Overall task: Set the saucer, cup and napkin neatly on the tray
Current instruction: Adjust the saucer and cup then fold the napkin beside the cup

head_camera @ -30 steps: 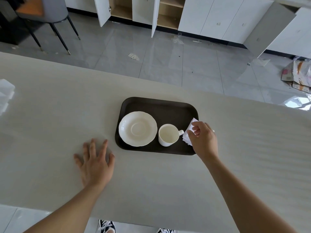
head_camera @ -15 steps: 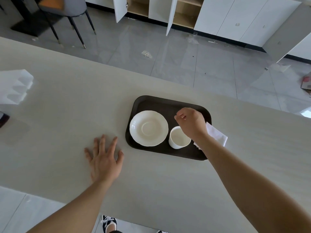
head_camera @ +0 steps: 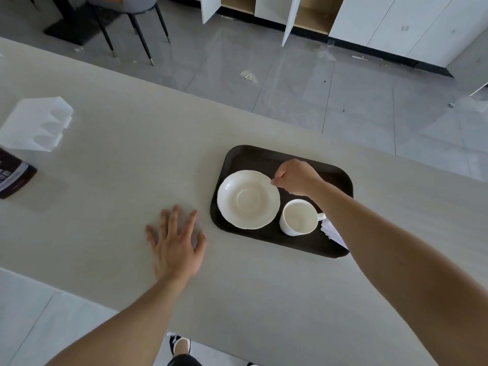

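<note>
Right hand (head_camera: 297,178) pinches the scalloped white saucer (head_camera: 248,199) rim – left hand (head_camera: 175,244) lies spread flat on matte table (head_camera: 118,159).

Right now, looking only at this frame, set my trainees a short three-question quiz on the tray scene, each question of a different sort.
1. True or false: the cup stands on the saucer.
2. Multiple choice: the right hand is at A) the cup's handle, B) the saucer's rim, C) the napkin.
3. Fill in: the left hand lies flat on the ____, beside the tray.

Key
1. False: the cup stands on the tray itself, beside the saucer.
2. B: the fingertips pinch at the saucer's far right rim.
3. Table.
</note>
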A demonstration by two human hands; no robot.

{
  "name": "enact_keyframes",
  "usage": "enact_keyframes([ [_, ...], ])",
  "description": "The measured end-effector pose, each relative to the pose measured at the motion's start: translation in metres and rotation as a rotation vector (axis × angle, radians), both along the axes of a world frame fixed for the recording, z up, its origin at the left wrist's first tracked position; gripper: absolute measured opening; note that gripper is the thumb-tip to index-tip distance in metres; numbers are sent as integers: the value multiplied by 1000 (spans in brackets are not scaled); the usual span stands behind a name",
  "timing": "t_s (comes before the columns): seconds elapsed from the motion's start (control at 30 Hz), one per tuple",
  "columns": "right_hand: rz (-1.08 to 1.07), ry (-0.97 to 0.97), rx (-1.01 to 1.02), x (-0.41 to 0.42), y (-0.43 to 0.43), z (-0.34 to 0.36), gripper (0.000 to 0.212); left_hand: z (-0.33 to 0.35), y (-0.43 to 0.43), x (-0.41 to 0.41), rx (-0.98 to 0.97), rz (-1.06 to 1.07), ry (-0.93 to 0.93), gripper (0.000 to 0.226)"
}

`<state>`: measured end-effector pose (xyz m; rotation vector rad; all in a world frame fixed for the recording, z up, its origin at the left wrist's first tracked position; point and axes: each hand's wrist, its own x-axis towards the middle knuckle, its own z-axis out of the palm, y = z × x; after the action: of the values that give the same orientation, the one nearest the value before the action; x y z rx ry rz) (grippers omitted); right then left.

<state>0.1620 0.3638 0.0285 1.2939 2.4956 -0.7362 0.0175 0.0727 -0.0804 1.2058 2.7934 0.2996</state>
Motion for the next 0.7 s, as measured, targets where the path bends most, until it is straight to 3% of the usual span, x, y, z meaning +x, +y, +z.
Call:
enact_keyframes([
  [0.4,-164,99,-154,-2,-2,-22,5,5,-1,1,-8,-4,-18,58],
  [0.7,-252,168,-237,1,10,-27,6,7,-1,2,-23,-10,-14,59],
])
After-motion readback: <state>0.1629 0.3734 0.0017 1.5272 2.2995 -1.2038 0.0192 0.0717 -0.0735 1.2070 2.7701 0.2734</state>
